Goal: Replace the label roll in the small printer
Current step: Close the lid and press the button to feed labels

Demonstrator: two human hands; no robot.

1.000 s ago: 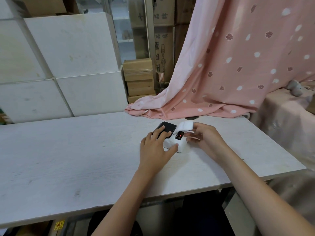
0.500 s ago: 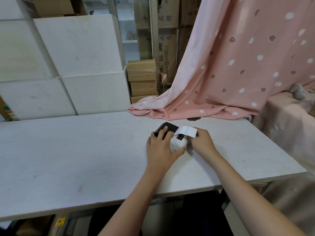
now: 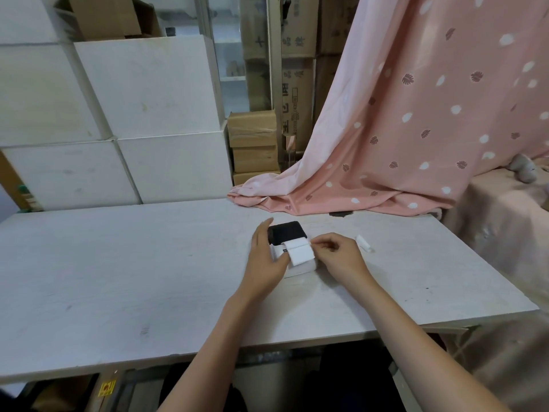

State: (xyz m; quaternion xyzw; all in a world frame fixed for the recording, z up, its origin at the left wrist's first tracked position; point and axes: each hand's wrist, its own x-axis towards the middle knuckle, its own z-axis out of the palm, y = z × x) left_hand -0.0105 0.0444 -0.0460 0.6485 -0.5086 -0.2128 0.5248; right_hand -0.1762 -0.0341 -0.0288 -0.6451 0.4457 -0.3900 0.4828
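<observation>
A small white printer (image 3: 300, 267) with a black top (image 3: 287, 231) sits on the white table (image 3: 148, 263), right of centre. My left hand (image 3: 266, 260) grips the printer's left side, thumb across its front. A white strip of label paper (image 3: 300, 251) comes out of the printer and lies over its front. My right hand (image 3: 338, 255) pinches the strip's right edge between thumb and fingers. A small white paper core (image 3: 364, 242) lies on the table just right of my right hand.
A pink patterned curtain (image 3: 416, 129) drapes onto the table's far edge behind the printer. White blocks (image 3: 142, 114) and cardboard boxes (image 3: 254, 144) stand behind the table. A cloth-covered surface (image 3: 511, 221) borders the table's right side.
The label strip has been drawn further out and now lies over the printer's front. My right hand moved from the printer's side to the strip's edge. The white core is now visible at right.
</observation>
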